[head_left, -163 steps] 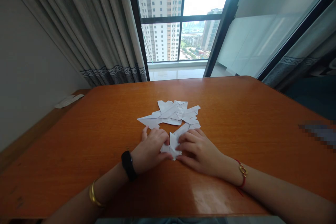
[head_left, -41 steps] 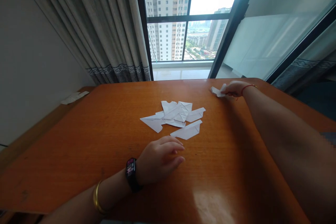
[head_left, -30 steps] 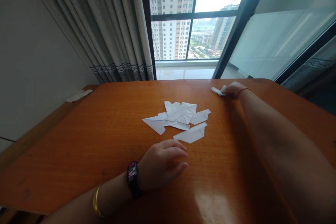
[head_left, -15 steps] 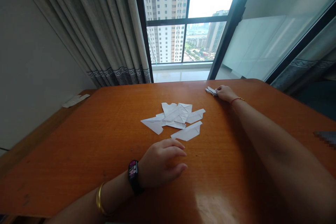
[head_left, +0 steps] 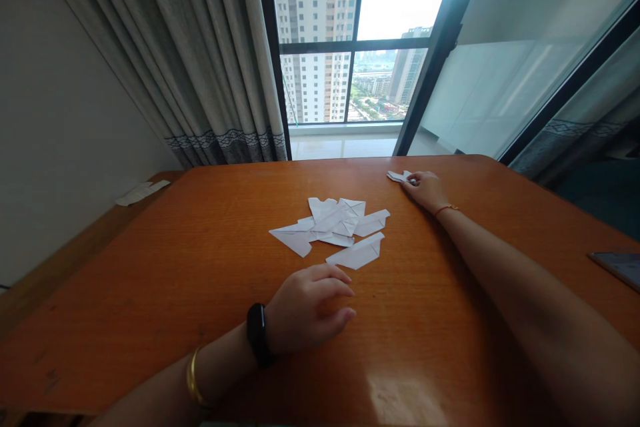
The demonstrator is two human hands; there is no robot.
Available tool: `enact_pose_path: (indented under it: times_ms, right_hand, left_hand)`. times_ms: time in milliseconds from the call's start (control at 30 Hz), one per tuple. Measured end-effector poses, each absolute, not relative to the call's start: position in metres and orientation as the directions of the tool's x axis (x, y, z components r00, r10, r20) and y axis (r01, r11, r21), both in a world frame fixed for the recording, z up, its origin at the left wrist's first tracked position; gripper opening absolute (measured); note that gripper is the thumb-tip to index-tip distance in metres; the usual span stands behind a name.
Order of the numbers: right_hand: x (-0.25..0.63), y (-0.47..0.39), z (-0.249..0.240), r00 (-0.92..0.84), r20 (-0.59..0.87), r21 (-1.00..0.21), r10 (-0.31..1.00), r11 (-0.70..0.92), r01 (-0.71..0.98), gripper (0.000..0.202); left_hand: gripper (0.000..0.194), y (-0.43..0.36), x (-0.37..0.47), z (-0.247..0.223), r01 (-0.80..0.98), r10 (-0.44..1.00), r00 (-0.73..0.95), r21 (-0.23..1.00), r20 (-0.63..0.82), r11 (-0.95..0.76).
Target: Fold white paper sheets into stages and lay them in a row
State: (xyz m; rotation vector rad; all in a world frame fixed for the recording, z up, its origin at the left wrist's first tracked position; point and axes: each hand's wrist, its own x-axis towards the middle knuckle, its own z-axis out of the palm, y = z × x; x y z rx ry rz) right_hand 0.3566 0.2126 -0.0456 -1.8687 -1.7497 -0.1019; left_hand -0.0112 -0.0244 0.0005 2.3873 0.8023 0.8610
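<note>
My left hand [head_left: 311,307] rests above the near middle of the table with its fingers loosely curved and the thumb apart, holding nothing. Just beyond its fingertips lies a loose pile of white folded paper planes [head_left: 333,221], several of them overlapping. One paper plane [head_left: 357,253] lies at the pile's near right side, closest to that hand. Farther off, by the table's far right edge, my right hand [head_left: 426,191] has its thumb and fingers closed on a small stack of folded white paper [head_left: 397,176]. Its fingers partly hide that stack.
The wooden table [head_left: 150,293] spreads across the view. A dark flat device [head_left: 617,268] lies at the right edge. White paper [head_left: 143,193] sits on a ledge at the left, by the wall. Behind are a grey curtain [head_left: 215,67] and a window.
My right hand has shifted slightly left and turned, and the small paper stack shows a different shape beneath its fingers. My left hand and the pile stay nearly the same.
</note>
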Motion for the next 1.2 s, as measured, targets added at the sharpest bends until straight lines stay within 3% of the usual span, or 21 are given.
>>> enact_pose_path:
  times_ms: [367,633,767,967,1067,1200]
  right_hand:
    - [0.355,0.206,-0.041,0.275,0.485,-0.493,0.83,0.0,0.87,0.029]
    - [0.352,0.199,-0.04,0.298,0.456,-0.497,0.839,-0.037,0.867,0.025]
    - [0.35,0.198,-0.038,0.324,0.421,-0.476,0.847,-0.097,0.874,0.048]
    - [0.342,0.203,-0.034,0.249,0.353,-0.318,0.902,-0.135,0.938,0.075]
    - [0.336,0.211,-0.034,0.297,0.327,-0.305,0.897,-0.198,0.932,0.092]
    - [0.329,0.221,-0.035,0.358,0.328,-0.342,0.874,-0.243,0.907,0.092]
  left_hand:
    - [0.017,-0.024,-0.011,0.002,0.367,0.663,0.636,0.601,0.395,-0.71]
    - [0.017,-0.024,-0.011,0.001,0.365,0.664,0.638,0.607,0.389,-0.706]
    - [0.016,-0.024,-0.011,0.003,0.367,0.667,0.639,0.61,0.384,-0.702]
    - [0.016,-0.024,-0.01,0.003,0.363,0.666,0.642,0.614,0.38,-0.701]
    - [0.016,-0.023,-0.011,0.003,0.374,0.679,0.633,0.621,0.371,-0.689]
    - [0.016,-0.023,-0.012,0.003,0.379,0.683,0.63,0.622,0.369,-0.685]
